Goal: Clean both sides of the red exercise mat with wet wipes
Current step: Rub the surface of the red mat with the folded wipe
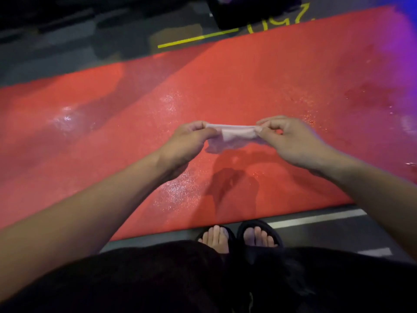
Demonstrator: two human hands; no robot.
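Dim room with dark grey floor (pixel 56 62), yellow tape line (pixel 198 38) and yellow markings beyond the far edge of the mat. Red exercise mat (pixel 248 82) spread flat on the floor, running diagonally across the view, glistening with wet patches near the middle and left. Purple glare washing over its upper right corner.

Above the mat's middle, wet wipe (pixel 230 136) held up between both hands, clear of the surface. Left hand (pixel 187 141) pinching the wipe's left end, thumb and fingers (pixel 198 125) closed together on it. Right hand (pixel 291 141) pinching the right end likewise, fingertips curled tight on the cloth. Top edge of the wipe stretched fairly straight between the two pinches; lower part hanging crumpled and loose. Shadow of hands and wipe cast on the mat just below.

Toes in black sandals (pixel 259 233) at the mat's near edge, on the floor, beside a pale floor stripe (pixel 316 219). Dark clothing filling the bottom of the view.

Left and right ends of the mat cut off by the frame. Dark object at top centre too dim to identify. Yellow writing partly hidden by the mat, not legible.
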